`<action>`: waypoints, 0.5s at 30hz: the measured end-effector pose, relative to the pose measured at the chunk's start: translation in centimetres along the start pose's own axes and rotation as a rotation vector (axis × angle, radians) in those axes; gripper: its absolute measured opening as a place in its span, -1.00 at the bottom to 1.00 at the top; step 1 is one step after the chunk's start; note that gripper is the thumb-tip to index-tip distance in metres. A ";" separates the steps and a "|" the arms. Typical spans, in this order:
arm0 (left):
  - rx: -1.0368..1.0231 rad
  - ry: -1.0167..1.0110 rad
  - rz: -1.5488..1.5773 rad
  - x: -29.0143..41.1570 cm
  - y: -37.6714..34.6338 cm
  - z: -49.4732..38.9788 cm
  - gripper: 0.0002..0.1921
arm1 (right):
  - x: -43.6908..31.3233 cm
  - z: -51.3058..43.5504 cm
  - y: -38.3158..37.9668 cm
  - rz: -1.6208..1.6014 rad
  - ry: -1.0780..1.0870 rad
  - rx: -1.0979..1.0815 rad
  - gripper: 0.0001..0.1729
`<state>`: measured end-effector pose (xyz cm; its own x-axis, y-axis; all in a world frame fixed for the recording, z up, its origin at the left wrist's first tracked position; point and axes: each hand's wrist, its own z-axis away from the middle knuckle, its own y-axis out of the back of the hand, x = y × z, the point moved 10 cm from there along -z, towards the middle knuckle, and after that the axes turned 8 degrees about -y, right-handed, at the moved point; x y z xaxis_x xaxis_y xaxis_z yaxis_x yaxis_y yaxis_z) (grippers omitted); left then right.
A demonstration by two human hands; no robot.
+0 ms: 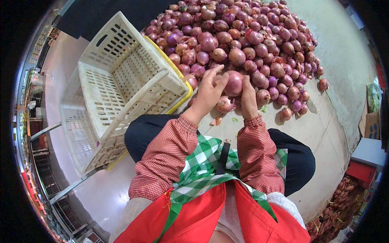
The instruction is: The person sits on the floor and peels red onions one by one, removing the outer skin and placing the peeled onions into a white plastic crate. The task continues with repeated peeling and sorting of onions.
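Note:
A large red onion (233,83) is held between my two hands at the near edge of a big onion heap (237,56). My left hand (209,91) touches its left side with the thumb, the fingers stretched toward the heap. Against the right side of the same onion rests my right hand (249,98), its fingers mostly hidden from above. Just below the held onion, another onion (225,104) lies on the floor. Loose bits of dry onion skin (216,121) and small green scraps (234,120) are scattered nearby.
To the left, a white slotted plastic crate (104,88) leans with its open side up, beside a yellow crate rim (179,73). A stray onion (323,84) sits right of the heap on the tiled floor (326,136). Cardboard boxes (372,126) and reddish produce (337,203) line the right side.

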<state>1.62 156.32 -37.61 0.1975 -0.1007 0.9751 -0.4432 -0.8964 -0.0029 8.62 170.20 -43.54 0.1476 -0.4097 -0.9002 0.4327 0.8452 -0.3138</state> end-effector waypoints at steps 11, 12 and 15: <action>0.565 0.949 0.756 -26.1 0.5 11.0 -0.67 | 21.7 -6.1 4.4 1.560 0.102 0.128 -0.57; 0.550 0.927 0.782 -27.1 0.5 11.3 -0.67 | 22.2 -6.0 4.0 1.687 0.207 0.231 -0.45; 0.548 0.969 0.769 -29.5 1.0 13.0 -0.69 | 24.9 -7.6 5.7 1.597 -0.015 0.177 -0.21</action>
<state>6.74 152.81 -69.26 -0.7324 -0.5119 0.4489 0.2859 -0.8296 -0.4796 8.02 167.45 -70.10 0.5349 0.8063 -0.2526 -0.0737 0.3424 0.9367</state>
